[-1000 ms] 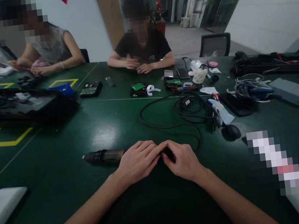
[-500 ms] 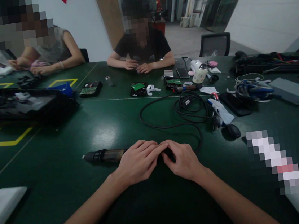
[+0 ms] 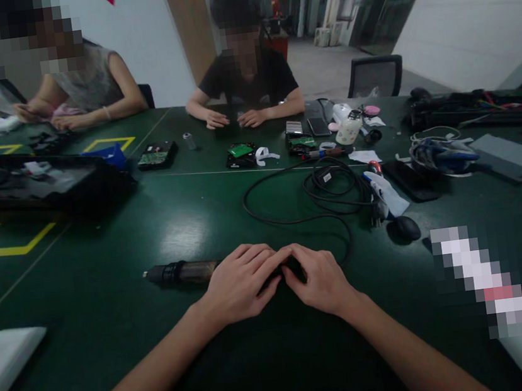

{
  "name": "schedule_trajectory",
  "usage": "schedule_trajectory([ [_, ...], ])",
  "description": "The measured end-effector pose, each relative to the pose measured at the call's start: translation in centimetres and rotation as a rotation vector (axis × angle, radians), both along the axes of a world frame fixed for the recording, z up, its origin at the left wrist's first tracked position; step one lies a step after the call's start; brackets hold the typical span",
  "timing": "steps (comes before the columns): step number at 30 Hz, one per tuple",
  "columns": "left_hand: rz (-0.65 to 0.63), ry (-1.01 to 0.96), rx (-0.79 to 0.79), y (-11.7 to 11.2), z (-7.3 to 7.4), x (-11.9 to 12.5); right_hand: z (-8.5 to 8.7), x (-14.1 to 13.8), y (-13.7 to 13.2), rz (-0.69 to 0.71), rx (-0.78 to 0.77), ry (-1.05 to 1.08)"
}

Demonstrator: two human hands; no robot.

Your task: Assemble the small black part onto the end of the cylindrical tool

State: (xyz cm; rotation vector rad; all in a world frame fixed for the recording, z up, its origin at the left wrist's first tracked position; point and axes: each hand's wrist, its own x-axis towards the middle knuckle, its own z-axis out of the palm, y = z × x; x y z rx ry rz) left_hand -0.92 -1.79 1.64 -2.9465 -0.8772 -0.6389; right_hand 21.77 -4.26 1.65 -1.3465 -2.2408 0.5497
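Note:
A long dark cylindrical tool [image 3: 182,273] lies on the green table [image 3: 106,252] in front of me, its tip pointing left. My left hand [image 3: 243,281] rests over its right part with fingers curled round it. My right hand [image 3: 318,277] meets the left one at the fingertips and pinches the tool's dark end, which is mostly hidden under the fingers. A black cable [image 3: 291,207] runs from under my right hand and loops away across the table.
Two other people sit across the table, hands on small parts. Circuit boards [image 3: 241,153], a black case [image 3: 41,184], a mouse [image 3: 408,228], a coil of cables [image 3: 441,157] and a white strip [image 3: 5,360] lie around.
My hands stay on the tool with hardly any shift. The person opposite has moved their hands slightly apart.

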Motion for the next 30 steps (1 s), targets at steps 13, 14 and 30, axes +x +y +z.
schedule_trajectory([
  [13,-0.012,0.02,-0.035,0.07,0.12,-0.09,-0.02,-0.08,-0.03,-0.009,0.011,0.002],
  [14,0.0,0.022,-0.025,0.08,0.11,-0.08,0.02,-0.07,-0.02,-0.006,0.009,0.001],
  [30,0.006,0.032,-0.043,0.06,0.33,0.0,0.09,-0.07,-0.02,-0.005,0.008,-0.007],
])
